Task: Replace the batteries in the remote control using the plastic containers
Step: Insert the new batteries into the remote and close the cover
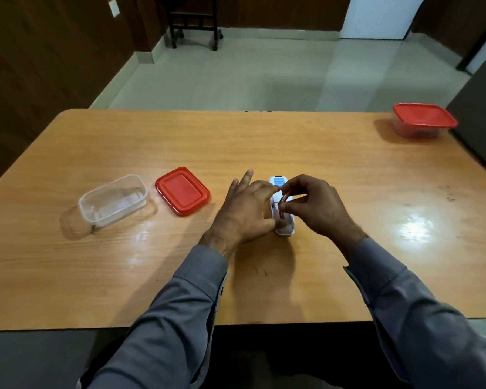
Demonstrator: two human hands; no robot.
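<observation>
A white remote control (286, 228) lies on the wooden table (264, 141), back side up, partly hidden by both hands. My left hand (247, 211) rests against its left side, thumb and forefinger touching it and the other fingers spread. My right hand (312, 204) pinches a small dark battery (281, 203) that stands tilted over the remote's compartment. An open clear plastic container (114, 200) stands to the left, with its red lid (182, 191) lying flat beside it. A second container with a red lid on (424, 119) stands at the far right corner.
The table's near edge runs just below my forearms in grey sleeves. Beyond the far edge are a tiled floor, dark wooden wall panels and a dark wheeled stand (194, 23). A dark cabinet (480, 108) stands by the table's right end.
</observation>
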